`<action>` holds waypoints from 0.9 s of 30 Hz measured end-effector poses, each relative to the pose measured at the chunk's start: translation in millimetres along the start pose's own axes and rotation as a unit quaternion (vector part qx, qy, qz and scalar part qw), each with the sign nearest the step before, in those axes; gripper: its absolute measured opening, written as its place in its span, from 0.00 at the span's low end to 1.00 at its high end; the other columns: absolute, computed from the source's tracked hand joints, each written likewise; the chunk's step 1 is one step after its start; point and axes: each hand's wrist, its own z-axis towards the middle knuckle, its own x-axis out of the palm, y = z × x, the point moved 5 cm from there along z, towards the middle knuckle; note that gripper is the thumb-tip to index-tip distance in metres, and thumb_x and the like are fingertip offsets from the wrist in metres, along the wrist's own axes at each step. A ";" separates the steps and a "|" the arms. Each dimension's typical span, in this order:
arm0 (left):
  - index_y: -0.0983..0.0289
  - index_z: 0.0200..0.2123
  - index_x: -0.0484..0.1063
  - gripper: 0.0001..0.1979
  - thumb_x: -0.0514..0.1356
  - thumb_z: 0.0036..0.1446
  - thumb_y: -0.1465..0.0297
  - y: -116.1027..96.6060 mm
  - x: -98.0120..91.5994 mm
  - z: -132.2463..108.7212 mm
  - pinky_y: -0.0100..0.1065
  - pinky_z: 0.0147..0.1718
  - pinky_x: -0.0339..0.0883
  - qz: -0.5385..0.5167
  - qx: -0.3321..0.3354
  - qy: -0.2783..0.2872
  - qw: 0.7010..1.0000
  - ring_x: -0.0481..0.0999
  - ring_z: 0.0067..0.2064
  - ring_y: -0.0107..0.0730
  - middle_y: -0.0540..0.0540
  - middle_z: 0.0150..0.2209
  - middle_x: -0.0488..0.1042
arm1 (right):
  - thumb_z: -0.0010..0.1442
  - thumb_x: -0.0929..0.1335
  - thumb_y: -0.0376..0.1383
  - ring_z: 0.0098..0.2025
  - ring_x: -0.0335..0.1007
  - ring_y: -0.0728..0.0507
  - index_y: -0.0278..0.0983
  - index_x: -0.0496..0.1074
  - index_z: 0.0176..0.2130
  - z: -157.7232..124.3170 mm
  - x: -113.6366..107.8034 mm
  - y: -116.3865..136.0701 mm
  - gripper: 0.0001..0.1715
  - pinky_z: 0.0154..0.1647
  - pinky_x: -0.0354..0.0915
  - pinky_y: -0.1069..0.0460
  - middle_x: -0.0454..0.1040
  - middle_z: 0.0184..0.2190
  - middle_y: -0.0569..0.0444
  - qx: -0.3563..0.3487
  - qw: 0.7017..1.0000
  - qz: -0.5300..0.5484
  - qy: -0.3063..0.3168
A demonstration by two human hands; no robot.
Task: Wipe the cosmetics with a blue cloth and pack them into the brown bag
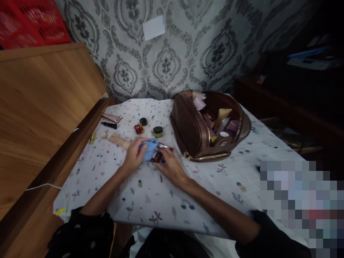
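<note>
Near the middle of the cloth-covered table, my left hand [134, 154] is closed around a crumpled light-blue cloth [149, 149]. The cloth presses against a dark red-brown packet [157, 156] with pale lettering. My right hand [172, 167] grips that packet from the right, fingers over its top; its exact shape is partly hidden. Just beyond the hands sit a green-lidded jar [158, 131], a small red and yellow pack [139, 129] and a round black container [143, 121]. A beige tube [119, 141] lies left of my left hand.
An open brown zip bag [189, 125] full of cosmetics stands to the right. At the left lie a pink tube [112, 118], a black tube [109, 125] and a gold item [92, 137]. A wooden panel [53, 89] borders the table; a white cable [49, 184] hangs over it.
</note>
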 end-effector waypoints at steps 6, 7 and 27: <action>0.64 0.49 0.72 0.16 0.47 0.69 0.67 15.2 36.7 -14.7 0.44 0.51 0.66 0.171 0.068 0.112 0.976 0.73 0.48 0.42 0.61 0.46 0.75 | 0.57 0.70 0.33 0.57 0.67 0.34 0.36 0.68 0.51 -0.5 2.3 2.7 0.22 0.58 0.65 0.36 0.71 0.51 0.42 0.001 1.000 -0.014 0.002; 0.63 0.49 0.72 0.16 0.47 0.70 0.66 21.6 34.2 -13.7 0.42 0.49 0.67 0.182 0.049 0.105 0.976 0.74 0.46 0.40 0.60 0.44 0.75 | 0.57 0.70 0.33 0.56 0.67 0.34 0.36 0.68 0.52 -0.2 2.4 2.7 0.23 0.57 0.65 0.36 0.71 0.50 0.43 0.002 1.000 -0.015 0.001; 0.64 0.29 0.70 0.25 0.55 0.58 0.46 66.1 20.6 -2.4 0.29 0.24 0.61 -0.272 -0.266 -0.137 0.914 0.65 0.24 0.26 0.48 0.24 0.68 | 0.54 0.73 0.36 0.57 0.69 0.34 0.38 0.71 0.55 -1.4 -7.7 -2.7 0.29 0.59 0.65 0.38 0.74 0.53 0.43 -0.016 1.000 -0.023 -0.006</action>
